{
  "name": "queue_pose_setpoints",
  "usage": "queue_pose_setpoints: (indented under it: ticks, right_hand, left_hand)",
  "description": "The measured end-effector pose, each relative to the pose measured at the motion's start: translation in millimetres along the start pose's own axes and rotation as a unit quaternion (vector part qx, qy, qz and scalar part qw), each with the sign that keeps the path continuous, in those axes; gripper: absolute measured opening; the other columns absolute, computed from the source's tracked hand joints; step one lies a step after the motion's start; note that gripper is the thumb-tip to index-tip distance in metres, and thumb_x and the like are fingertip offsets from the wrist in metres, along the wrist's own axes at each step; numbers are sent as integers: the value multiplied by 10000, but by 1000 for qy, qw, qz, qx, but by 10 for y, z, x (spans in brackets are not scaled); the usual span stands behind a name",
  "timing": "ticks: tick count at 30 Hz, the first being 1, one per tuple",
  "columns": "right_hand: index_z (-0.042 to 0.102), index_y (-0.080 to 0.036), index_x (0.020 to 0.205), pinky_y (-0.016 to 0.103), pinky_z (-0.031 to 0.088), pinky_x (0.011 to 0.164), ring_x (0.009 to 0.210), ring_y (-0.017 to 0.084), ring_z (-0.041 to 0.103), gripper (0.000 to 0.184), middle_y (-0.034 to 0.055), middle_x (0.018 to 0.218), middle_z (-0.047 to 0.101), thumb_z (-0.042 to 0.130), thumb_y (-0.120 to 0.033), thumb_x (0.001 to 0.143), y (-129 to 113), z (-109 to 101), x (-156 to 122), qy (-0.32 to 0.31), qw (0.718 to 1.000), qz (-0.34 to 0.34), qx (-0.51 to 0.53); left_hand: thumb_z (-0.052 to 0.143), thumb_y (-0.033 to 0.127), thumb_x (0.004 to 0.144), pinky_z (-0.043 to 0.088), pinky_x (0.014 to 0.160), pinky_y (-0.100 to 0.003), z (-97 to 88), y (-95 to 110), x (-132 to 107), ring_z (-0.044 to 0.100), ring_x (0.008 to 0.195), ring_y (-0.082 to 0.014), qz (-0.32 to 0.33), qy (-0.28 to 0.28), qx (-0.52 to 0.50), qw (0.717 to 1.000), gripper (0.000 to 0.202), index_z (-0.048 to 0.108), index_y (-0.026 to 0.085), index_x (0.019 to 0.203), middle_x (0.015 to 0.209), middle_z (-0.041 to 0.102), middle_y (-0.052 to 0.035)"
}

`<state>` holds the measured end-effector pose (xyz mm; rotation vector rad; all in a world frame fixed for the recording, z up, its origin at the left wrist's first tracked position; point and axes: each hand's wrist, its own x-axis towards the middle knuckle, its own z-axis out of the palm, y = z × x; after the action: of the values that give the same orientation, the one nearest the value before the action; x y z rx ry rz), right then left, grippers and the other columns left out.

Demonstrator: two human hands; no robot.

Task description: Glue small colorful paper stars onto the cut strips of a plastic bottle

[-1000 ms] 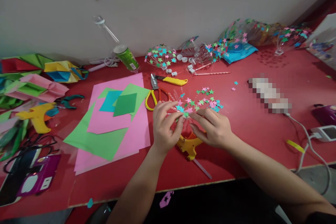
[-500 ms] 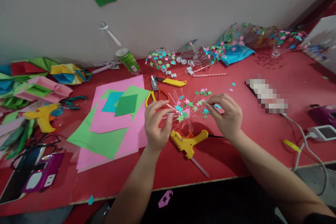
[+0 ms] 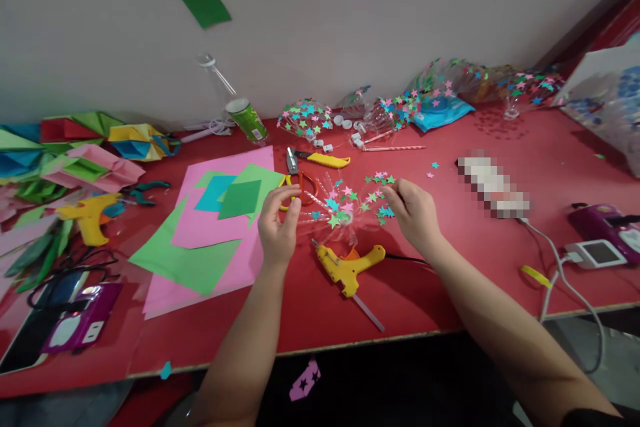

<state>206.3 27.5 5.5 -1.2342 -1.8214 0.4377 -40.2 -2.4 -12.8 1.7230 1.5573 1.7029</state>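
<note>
1. Clear plastic strips fan across the table between our hands, showing no single long axis.
2. Our left hand, thumb and fingers slightly parted, is just left of their tips.
3. Our right hand, fingertips narrowed, is beside loose stars; whether it holds one, we cannot tell.

Bare red counter gives passage between the yellow plastic glue gun and the right forearm, crossed farther back by a black cord. Beyond the left hand, metal pliers with yellow and red handles block the way.
</note>
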Motion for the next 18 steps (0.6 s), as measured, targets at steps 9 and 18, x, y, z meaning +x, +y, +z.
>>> queue_pose_setpoints:
  ticks: [9,18]
  right_hand:
    - [588,-206,804,252,399,620,635,129,529,94,17,777,626,514,-236,853,9,-9,24,-29,1000,-4,7]
    - [576,-195,858,236,342,565,575,108,518,149,7,794,616,584,-343,843,-189,-83,-73,-174,980,-35,-94]
  left_hand:
    - [594,437,855,536,726,-289,-4,-90,39,648,764,-154,-115,1,-37,993,290,641,179,978,927,674,-59]
    - [493,586,874,425,473,-221,-53,-65,20,542,538,-92,-167,-133,-80,974,472,554,204,1144,869,613,-32]
